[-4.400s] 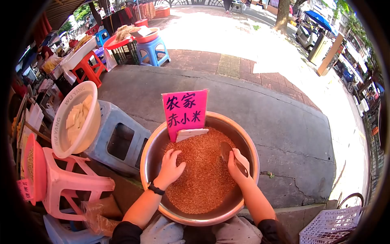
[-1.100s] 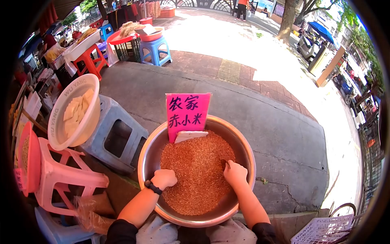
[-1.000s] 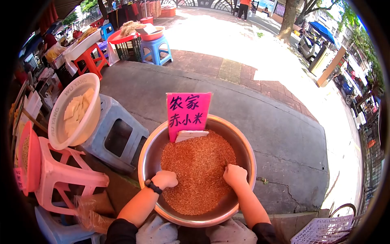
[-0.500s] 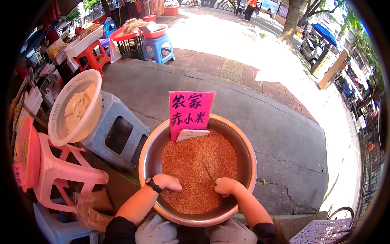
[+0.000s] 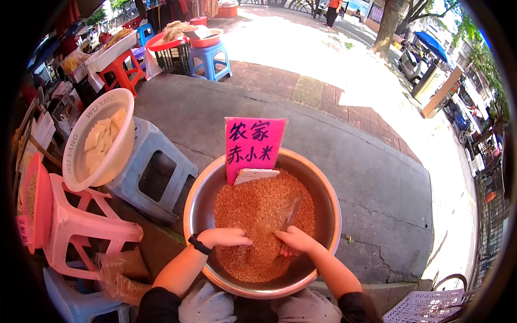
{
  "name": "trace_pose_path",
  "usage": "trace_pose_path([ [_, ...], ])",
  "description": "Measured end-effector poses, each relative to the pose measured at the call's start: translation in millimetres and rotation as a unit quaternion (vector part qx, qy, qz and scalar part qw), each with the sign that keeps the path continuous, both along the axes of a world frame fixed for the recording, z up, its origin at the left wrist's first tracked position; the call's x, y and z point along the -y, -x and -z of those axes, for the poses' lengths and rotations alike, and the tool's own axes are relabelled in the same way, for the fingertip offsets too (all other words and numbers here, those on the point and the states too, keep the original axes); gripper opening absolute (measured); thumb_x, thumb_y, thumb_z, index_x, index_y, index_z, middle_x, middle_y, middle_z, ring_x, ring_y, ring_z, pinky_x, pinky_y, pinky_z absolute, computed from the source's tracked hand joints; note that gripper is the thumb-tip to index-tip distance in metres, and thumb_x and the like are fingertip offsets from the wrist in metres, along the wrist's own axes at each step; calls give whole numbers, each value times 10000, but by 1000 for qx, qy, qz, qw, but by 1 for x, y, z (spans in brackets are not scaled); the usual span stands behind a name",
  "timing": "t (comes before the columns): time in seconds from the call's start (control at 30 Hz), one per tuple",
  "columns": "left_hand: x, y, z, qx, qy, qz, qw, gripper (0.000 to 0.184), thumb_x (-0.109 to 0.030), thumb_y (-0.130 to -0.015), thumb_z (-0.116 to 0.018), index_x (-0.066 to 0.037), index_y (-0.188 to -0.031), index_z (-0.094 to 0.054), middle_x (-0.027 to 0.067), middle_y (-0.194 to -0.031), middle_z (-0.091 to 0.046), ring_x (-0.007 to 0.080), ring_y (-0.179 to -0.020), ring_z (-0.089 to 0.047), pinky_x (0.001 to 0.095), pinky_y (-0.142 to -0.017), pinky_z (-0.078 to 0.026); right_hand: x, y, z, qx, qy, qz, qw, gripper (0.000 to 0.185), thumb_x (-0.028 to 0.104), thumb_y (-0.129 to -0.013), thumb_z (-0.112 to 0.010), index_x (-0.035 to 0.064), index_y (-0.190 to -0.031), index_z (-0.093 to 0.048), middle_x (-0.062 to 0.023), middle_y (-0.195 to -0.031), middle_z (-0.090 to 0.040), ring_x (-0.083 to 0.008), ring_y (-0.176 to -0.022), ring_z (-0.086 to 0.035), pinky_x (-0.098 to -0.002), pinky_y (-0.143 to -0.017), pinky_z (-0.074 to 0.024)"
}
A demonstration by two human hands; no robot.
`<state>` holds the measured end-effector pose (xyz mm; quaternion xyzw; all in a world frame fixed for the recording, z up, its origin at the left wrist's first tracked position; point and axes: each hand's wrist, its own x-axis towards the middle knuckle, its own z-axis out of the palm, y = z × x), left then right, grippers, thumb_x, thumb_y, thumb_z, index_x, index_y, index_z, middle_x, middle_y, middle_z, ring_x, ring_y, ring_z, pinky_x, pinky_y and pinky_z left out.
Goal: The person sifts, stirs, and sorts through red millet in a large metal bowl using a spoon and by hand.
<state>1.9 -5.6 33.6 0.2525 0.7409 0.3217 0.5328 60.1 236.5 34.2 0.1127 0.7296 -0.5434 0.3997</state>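
1. Change from half a second earlier: the left hand (image 5: pixel 228 237) and the right hand (image 5: pixel 294 239) have drawn closer together, and the spoon (image 5: pixel 293 211) has swung from leaning up-left to leaning up-right.
2. Far left: a red-pink basin (image 5: pixel 43 207) of grain stands beside a pink stool (image 5: pixel 99 229).
3. Left of centre: a pale basin (image 5: pixel 119 161) marked "WU YANG", holding cream-coloured slabs (image 5: pixel 103 138), tilts against a blue-grey stool (image 5: pixel 139 144).
4. Lower centre: the metal basin (image 5: pixel 323 196) contains the reddish grain (image 5: pixel 253 202); a pink sign (image 5: pixel 256 142) with dark characters stands at its back, behind a white block (image 5: pixel 256 175).
5. Left hand, left of the basin's middle: fingers loosely extended rightward, tips at the grain; whether they grasp any is unclear. A dark band (image 5: pixel 199 245) circles the wrist.
6. Right hand, right of the basin's middle: fingers curled, gripping the spoon, whose blurred far end points toward the upper right.
7. Lower right: a white lattice basket (image 5: pixel 425 307), partly cut off.
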Motion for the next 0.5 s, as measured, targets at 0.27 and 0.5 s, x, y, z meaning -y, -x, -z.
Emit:
trace_pose_path([
  [0.27, -3, -3, 15, -555, 46, -296, 776, 495, -205, -715, -592, 5, -1143, -456, 198, -1184, -441, 350, -1083, -431, 449, -857, -399, -29, 9, 5, -366, -362, 194, 835, 352, 296, -923, -402, 12, -832, -590, -246, -679, -598, -425, -689, -597, -490, -654, -478],
  [0.5, 0, -9, 12, -381, 243, -164, 877, 372, -216, -729, -552, 34, -1004, -537, 220, -1062, -537, 373, -951, -547, 471, -785, -437, -26, 11, -5, -211, -427, 58, 877, 389, 314, -901, -417, -13, -892, -629, -268, -836, -623, -408, -841, -608, -476, -790, -466],
])
